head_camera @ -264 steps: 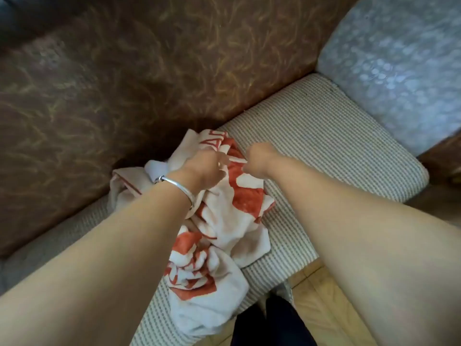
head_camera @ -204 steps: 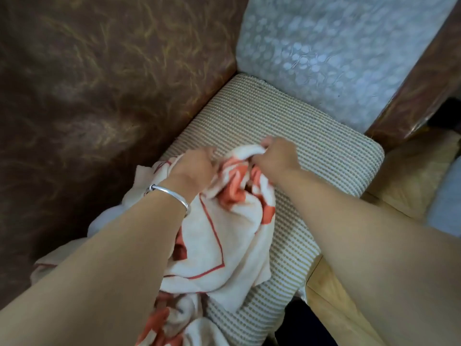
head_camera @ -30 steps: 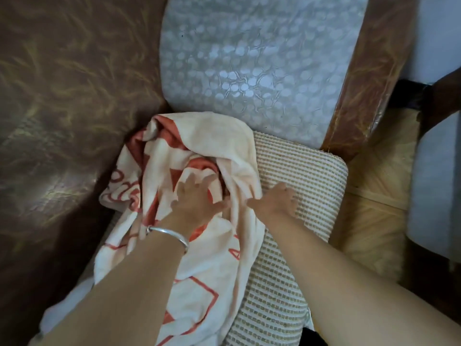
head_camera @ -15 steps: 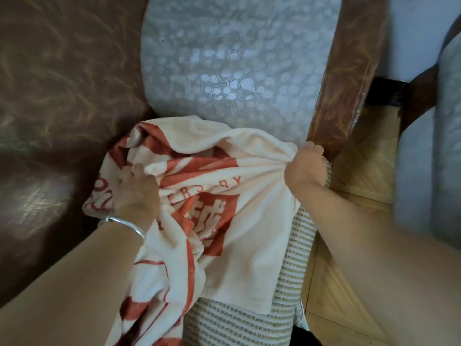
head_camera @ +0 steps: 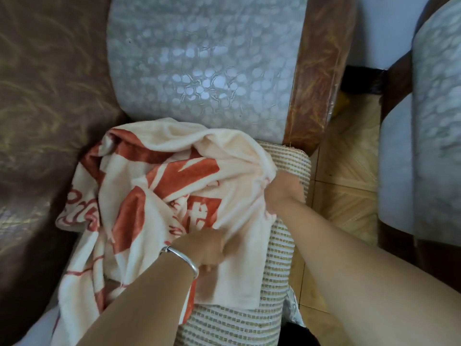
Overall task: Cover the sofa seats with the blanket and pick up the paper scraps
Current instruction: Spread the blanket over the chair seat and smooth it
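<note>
Nearest us, our left hand [head_camera: 212,248] presses down on the blanket [head_camera: 159,196] near its front edge; fingers look curled into the cloth, so we read it as pinching a fold, not flat. There is a bangle [head_camera: 180,257] on that wrist.

Our right hand [head_camera: 284,192] is further out, closed on a bunched bit of the blanket's right edge, with gathers radiating from the grip. The hands are well apart, both on cloth.

The blanket is white with red print and sits crumpled on the seat [head_camera: 279,255] at the sofa's right end. It covers the seat's back and left; the woven cover is bare along the right and front. More cloth trails off toward the lower left. The far edge is pushed up against the grey backrest [head_camera: 199,58], with the brown armrest [head_camera: 316,71] just right of it.

Handling, our judgement: soft, limp, light fleece. It has no stiffness, so it only goes where an edge is pulled, and pushing just makes more folds. It shouldn't slide once it is on the woven cover. Best hold is at the hem and corners, hands wide, so we can tension it flat. The front-right corner lying loose on the seat is a good next grab.

No scraps are in view.

Beyond the armrest is wood floor [head_camera: 349,171], and a second grey chair [head_camera: 436,121] is at far right.
</note>
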